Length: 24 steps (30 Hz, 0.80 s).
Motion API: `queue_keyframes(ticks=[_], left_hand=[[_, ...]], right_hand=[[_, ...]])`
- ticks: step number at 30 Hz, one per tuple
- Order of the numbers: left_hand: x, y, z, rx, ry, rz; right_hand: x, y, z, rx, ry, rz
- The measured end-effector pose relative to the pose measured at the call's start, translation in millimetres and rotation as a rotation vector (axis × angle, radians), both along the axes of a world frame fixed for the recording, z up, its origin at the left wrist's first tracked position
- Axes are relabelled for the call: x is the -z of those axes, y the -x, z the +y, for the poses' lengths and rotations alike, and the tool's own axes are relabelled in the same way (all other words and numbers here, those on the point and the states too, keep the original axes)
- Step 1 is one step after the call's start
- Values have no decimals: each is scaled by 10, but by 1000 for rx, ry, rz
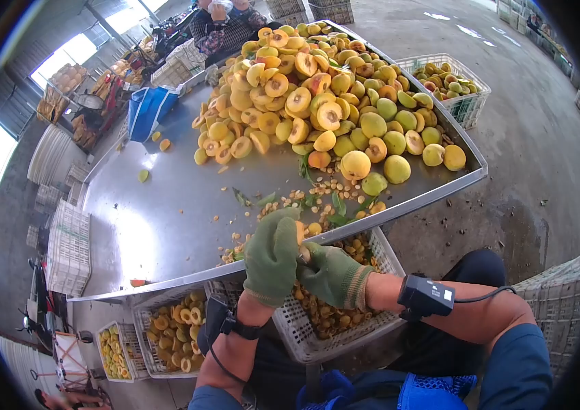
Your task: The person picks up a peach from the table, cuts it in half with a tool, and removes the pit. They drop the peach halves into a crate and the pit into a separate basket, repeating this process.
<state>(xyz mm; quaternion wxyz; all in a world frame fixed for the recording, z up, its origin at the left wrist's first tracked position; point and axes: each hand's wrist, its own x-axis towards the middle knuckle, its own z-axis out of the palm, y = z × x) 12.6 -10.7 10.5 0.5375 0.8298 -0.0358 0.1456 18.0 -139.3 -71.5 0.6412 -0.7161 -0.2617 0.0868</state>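
Both of my hands wear green gloves and meet at the near edge of the metal table. My left hand is closed around a piece of yellow-orange fruit, which shows between the two gloves. Against it, my right hand has its fingers pressed together on something small and brownish that I cannot make out. Beyond them rises a large pile of halved and whole yellow fruit. Pits and green leaves lie scattered just past my hands. Below them stands a crate holding pits and scraps.
Crates of halved fruit and yellow pieces stand at lower left. A crate of whole fruit is beyond the table's right edge. A blue bag lies at its far left. Another person sits behind the pile. Stacked crates stand at right.
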Motion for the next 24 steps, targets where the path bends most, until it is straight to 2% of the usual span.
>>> queue_keyframes(ticks=[3,6,9,10,13,16,19,22,24], left_hand=[[56,-23,40,21,-21,-21],[81,-44,113,84,-39,-74],[93,-107,221,220,192,35],[179,-136,205,216,212,-8],[315,-142,181,250,548,134],[261,-135,141,309,510,185],[205,-106,74,227,419,200],[207,-170,123,255,137,54],[123,-158,93,255,75,41]], right_hand=[[-63,-19,-16,-75,-90,163],[-318,-78,-127,3,380,44],[-511,-61,-183,-18,469,-10],[-476,-66,-181,-4,407,-25],[-415,-57,-210,10,300,-10],[-521,-86,-284,-14,340,45],[-525,-109,-324,-27,429,3],[-639,-102,-396,-31,507,-36],[-640,-86,-402,-16,525,-64]])
